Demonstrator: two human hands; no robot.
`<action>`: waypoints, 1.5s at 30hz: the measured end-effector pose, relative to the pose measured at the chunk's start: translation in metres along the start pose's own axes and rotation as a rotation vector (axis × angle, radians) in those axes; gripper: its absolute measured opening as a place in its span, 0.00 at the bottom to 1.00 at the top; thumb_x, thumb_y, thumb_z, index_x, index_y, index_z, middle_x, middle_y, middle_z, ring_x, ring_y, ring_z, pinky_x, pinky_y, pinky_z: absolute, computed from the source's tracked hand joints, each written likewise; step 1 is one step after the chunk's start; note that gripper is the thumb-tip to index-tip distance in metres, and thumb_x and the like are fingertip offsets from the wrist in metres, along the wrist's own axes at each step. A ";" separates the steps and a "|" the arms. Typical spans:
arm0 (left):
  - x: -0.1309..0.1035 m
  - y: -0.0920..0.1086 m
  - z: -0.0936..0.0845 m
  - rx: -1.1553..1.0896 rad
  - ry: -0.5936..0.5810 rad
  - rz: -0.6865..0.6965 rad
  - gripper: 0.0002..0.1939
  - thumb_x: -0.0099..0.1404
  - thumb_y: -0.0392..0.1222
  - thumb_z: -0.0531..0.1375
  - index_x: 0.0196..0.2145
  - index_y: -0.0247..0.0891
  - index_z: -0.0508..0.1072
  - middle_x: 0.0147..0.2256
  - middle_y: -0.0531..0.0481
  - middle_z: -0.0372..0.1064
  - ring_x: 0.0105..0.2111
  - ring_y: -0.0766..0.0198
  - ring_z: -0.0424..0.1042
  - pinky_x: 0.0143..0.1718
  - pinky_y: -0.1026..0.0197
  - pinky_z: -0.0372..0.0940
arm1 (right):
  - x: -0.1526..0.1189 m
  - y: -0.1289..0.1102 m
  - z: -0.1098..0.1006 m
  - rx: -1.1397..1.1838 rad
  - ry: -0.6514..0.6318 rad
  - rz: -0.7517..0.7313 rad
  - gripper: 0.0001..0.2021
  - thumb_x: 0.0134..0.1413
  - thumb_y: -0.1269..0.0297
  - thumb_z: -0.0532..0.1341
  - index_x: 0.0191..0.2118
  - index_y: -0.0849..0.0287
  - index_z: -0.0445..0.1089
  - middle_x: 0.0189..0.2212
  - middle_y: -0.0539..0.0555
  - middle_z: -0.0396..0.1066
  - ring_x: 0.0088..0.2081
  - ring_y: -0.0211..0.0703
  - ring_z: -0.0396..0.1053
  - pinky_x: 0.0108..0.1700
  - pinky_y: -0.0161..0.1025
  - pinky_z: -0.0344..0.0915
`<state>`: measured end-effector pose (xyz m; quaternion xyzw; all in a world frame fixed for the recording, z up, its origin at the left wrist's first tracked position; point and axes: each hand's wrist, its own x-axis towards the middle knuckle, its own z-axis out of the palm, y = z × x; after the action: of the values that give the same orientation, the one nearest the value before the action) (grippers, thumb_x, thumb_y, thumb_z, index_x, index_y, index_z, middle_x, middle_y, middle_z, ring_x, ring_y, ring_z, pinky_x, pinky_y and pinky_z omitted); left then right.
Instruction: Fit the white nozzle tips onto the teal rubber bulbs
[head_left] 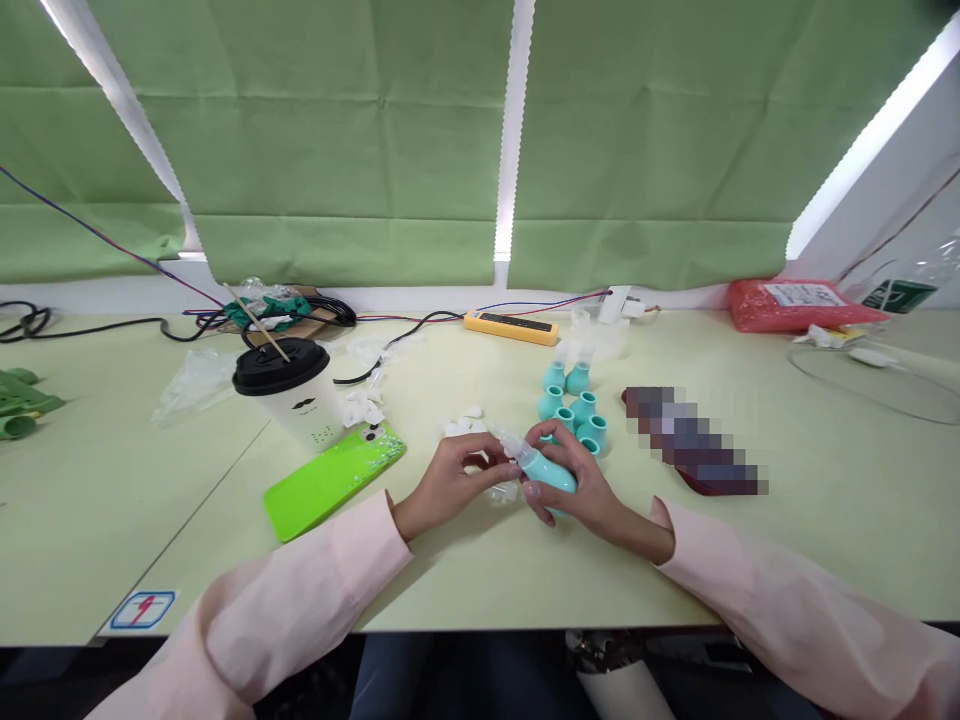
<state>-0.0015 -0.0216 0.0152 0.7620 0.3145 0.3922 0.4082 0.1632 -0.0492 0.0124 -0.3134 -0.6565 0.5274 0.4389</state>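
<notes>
A teal squeeze bulb (551, 472) with a clear nozzle (517, 446) lies tilted between my hands above the table. My right hand (581, 480) is wrapped round the bulb's body. With thumb and fingers pinched together, my left hand (465, 472) grips the clear nozzle at the bulb's upper left end. Just beyond my right hand stand several open teal bulbs (583, 405) in a cluster. Two teal bulbs with clear nozzles (577, 376) are at the back of that group. Clear small pieces (504, 491) lie under my hands, partly hidden, and white scraps (466, 424) lie behind my left hand.
At left are a bright green phone (330, 485) and a lidded paper cup (300, 410) with a stick. A blurred-out dark red object (690, 440) lies at right. Behind are a yellow tool (510, 327), cables, clear plastic bags and a red package (799, 305).
</notes>
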 end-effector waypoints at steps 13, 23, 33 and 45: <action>-0.007 0.004 -0.001 0.198 0.200 0.218 0.08 0.54 0.42 0.57 0.23 0.34 0.67 0.22 0.52 0.66 0.23 0.70 0.63 0.26 0.66 0.60 | 0.000 0.009 0.002 -0.322 0.071 -0.167 0.11 0.54 0.60 0.49 0.42 0.57 0.61 0.24 0.49 0.62 0.23 0.33 0.61 0.27 0.34 0.65; -0.010 -0.001 0.003 0.713 0.238 0.439 0.07 0.61 0.35 0.48 0.29 0.34 0.65 0.23 0.49 0.64 0.25 0.67 0.62 0.26 0.65 0.60 | 0.000 0.010 0.005 -0.515 0.192 -0.155 0.09 0.54 0.60 0.49 0.37 0.58 0.60 0.22 0.49 0.62 0.21 0.34 0.60 0.26 0.33 0.61; -0.011 -0.003 0.009 0.735 0.402 0.493 0.04 0.56 0.33 0.53 0.27 0.33 0.67 0.20 0.51 0.65 0.21 0.70 0.63 0.23 0.67 0.60 | 0.000 0.012 0.008 -0.658 0.292 -0.189 0.09 0.51 0.62 0.52 0.37 0.59 0.62 0.28 0.52 0.66 0.29 0.39 0.63 0.34 0.37 0.61; 0.010 -0.007 -0.022 0.284 0.169 -0.095 0.07 0.53 0.37 0.55 0.26 0.31 0.70 0.21 0.49 0.67 0.20 0.69 0.64 0.22 0.66 0.61 | 0.006 0.003 0.001 0.012 0.114 0.000 0.10 0.52 0.58 0.51 0.32 0.61 0.61 0.25 0.50 0.60 0.20 0.32 0.60 0.23 0.34 0.61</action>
<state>-0.0161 -0.0022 0.0203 0.7607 0.4354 0.3868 0.2867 0.1592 -0.0438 0.0113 -0.3405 -0.6271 0.5127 0.4774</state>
